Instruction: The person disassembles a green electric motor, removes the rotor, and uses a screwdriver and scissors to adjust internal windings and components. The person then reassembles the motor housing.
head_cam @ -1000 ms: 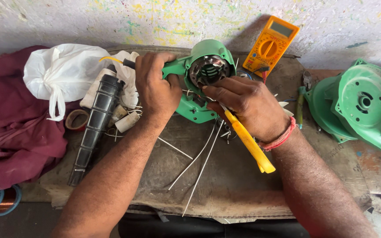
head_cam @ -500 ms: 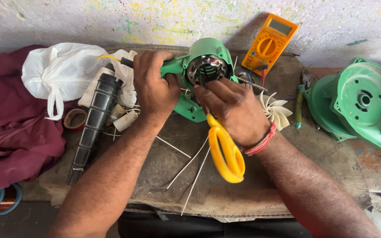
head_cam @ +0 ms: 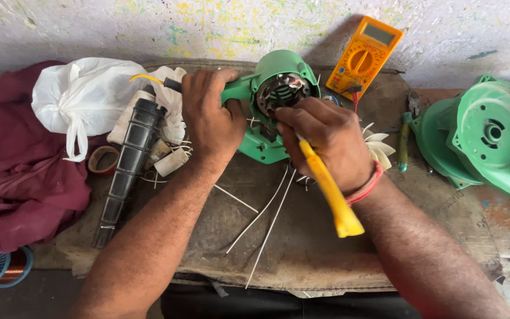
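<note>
A green blower motor housing [head_cam: 278, 71] lies on a worn brown mat [head_cam: 302, 248], its open end showing the metal motor core [head_cam: 280, 90]. My left hand [head_cam: 211, 115] grips the housing's green handle from the left. My right hand [head_cam: 326, 139] is closed around yellow-handled scissors [head_cam: 330, 192], their tip pushed in at the motor opening; the blades are hidden by my fingers. The yellow handles stick out toward me below the wrist, which wears a red band.
An orange multimeter [head_cam: 364, 56] leans at the back. Green fan casing halves [head_cam: 485, 136] and green-handled pliers [head_cam: 405, 136] lie right. A white impeller [head_cam: 380, 147] peeks behind my right wrist. Left: black nozzle [head_cam: 128, 165], white bag [head_cam: 84, 97], maroon cloth [head_cam: 19, 171], tape roll [head_cam: 103, 159]. White sleeving strips [head_cam: 264, 215] cross the mat.
The scissors in my right hand have turned, their yellow handles swinging from flat to edge-on. My right hand shifted slightly at the motor opening. My left hand stays on the handle.
</note>
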